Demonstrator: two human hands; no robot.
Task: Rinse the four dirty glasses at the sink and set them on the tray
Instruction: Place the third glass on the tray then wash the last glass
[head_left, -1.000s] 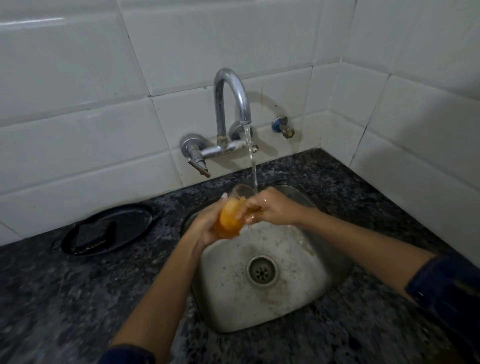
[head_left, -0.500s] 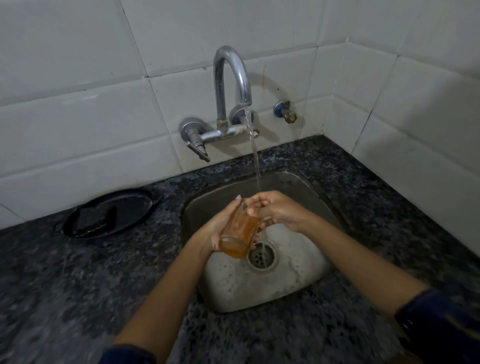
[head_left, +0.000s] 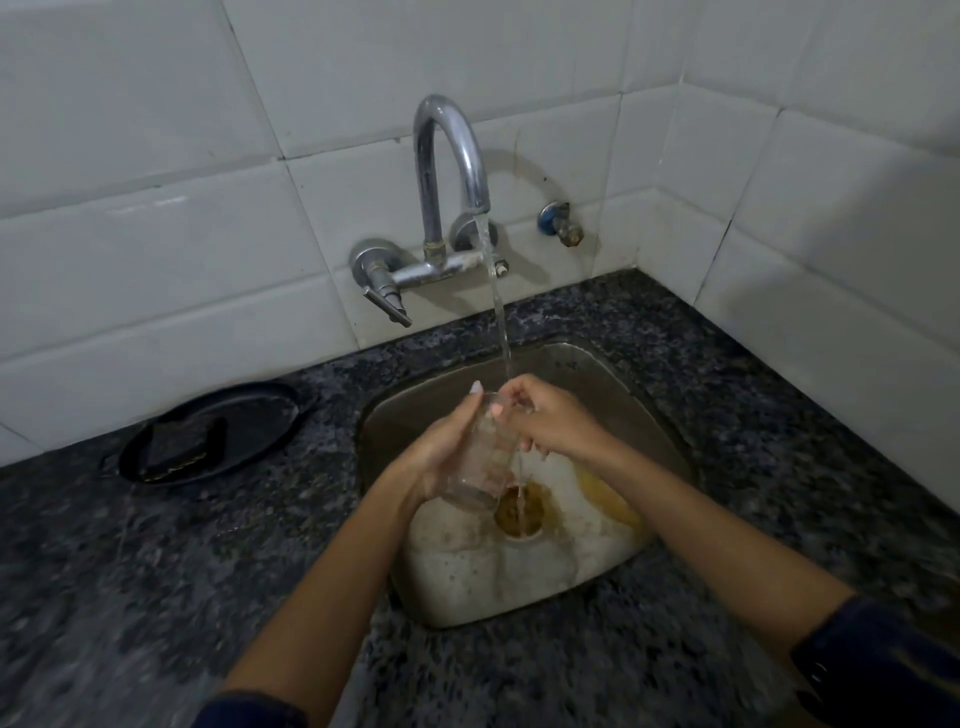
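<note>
No readable text anywhere, honestly. Nothing printed on the glass (head_left: 480, 457), nothing legible on the tap (head_left: 449, 171) or the white wall tiles (head_left: 156, 244). Maybe a faint stamp on the back wall of the sink (head_left: 566, 364), but too blurry to make out any letters. Dark pad on the black tray (head_left: 208, 434) looks plain too, no label or brand to read. No numbers, no signs, no stickers visible.

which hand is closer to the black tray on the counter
Left. The left hand grips the glass over the sink, on the side toward the black tray; the right hand is beyond the glass, farther away.
</note>
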